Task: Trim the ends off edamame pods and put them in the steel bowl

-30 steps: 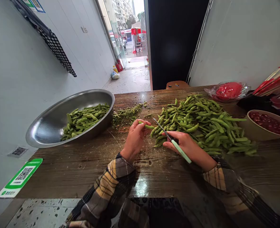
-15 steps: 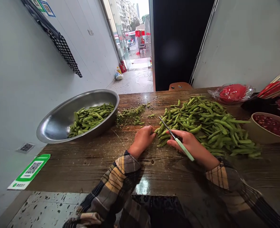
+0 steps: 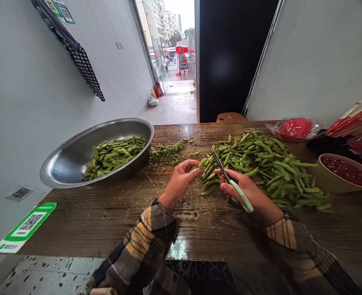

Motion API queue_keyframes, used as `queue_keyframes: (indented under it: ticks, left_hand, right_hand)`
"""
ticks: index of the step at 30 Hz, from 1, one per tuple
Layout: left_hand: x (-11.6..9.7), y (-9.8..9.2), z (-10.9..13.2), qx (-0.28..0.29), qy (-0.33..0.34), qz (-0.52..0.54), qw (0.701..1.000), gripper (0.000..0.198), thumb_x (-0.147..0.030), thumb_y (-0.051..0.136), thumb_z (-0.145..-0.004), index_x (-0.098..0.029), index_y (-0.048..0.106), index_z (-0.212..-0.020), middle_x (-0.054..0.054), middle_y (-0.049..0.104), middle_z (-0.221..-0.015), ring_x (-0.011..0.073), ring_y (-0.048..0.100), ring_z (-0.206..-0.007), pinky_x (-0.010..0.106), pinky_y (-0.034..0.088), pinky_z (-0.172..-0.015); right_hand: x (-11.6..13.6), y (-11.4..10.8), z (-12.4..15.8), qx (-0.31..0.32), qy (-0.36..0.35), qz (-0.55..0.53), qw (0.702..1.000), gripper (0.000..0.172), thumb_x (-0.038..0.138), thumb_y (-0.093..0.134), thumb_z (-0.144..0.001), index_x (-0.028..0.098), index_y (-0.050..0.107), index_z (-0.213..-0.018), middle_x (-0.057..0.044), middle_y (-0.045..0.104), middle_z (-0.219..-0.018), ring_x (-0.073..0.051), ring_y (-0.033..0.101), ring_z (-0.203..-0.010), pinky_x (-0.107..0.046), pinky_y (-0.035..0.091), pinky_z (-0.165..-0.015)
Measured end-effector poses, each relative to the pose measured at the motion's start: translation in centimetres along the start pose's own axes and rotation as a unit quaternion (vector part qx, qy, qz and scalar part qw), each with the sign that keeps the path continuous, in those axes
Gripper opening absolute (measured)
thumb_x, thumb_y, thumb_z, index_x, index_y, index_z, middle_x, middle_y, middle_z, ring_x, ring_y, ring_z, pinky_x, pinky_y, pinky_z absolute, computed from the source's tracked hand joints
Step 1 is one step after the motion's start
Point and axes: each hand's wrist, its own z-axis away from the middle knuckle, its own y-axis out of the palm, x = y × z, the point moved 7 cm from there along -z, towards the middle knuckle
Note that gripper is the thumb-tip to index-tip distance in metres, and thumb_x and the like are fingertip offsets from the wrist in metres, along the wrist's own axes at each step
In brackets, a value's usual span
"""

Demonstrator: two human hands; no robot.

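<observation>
Pale grey walls (image 3: 17,106) both sides of the frame, black panel (image 3: 230,61) just right of top centre. Glass door (image 3: 156,53) up top, daylight beyond — dark wood table (image 3: 107,221) is kinda scuffed, shiny glare (image 3: 179,248) low centre — speckled floor (image 3: 54,270) peeking out lower left.

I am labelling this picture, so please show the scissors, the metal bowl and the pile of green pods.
Scissors (image 3: 241,194): head view, on the green handle.
Metal bowl (image 3: 66,159): head view, bare inside wall.
Pile of green pods (image 3: 266,167): head view, its middle.

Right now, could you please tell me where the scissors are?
In the head view, the scissors are in the right hand, right of centre, beside the piled green pods.
</observation>
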Motion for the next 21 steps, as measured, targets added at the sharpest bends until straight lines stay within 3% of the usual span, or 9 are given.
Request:
queue_keyframes:
  ticks: [4,9,21]
  left_hand:
    - [0.1,1.0,0.6,0.015,-0.004,0.000,1.000,0.030,-0.036,0.075,-0.070,-0.015,0.063,-0.088,-0.004,0.052,-0.063,0.0041,0.034,-0.049,0.019,0.025,-0.046]
    - [-0.1,1.9,1.1,0.028,-0.001,-0.012,1.000,0.029,-0.037,0.075,-0.070,-0.015,0.062,-0.084,-0.003,0.054,-0.066,0.0061,0.042,-0.055,0.020,0.033,-0.054]
    - [-1.0,2.4,1.2,0.066,0.029,-0.087,0.994,0.023,-0.034,0.071,-0.075,-0.014,0.062,-0.080,0.000,0.060,-0.078,0.0102,0.051,-0.071,0.022,0.039,-0.069]
  right_hand:
    - [1.2,0.2,0.2,0.013,0.000,0.033,0.999,0.050,0.048,0.062,-0.081,0.017,0.057,-0.121,-0.002,0.057,-0.083,-0.014,0.051,-0.065,-0.026,0.045,-0.060]
    - [2.0,0.5,0.5,0.020,-0.013,0.052,0.998,0.051,0.046,0.065,-0.078,0.017,0.058,-0.120,-0.003,0.058,-0.089,-0.016,0.055,-0.074,-0.028,0.046,-0.067]
    - [2.5,0.6,0.2,-0.002,-0.063,0.123,0.990,0.042,0.048,0.058,-0.085,0.014,0.064,-0.110,-0.003,0.059,-0.079,-0.018,0.054,-0.072,-0.030,0.045,-0.070]
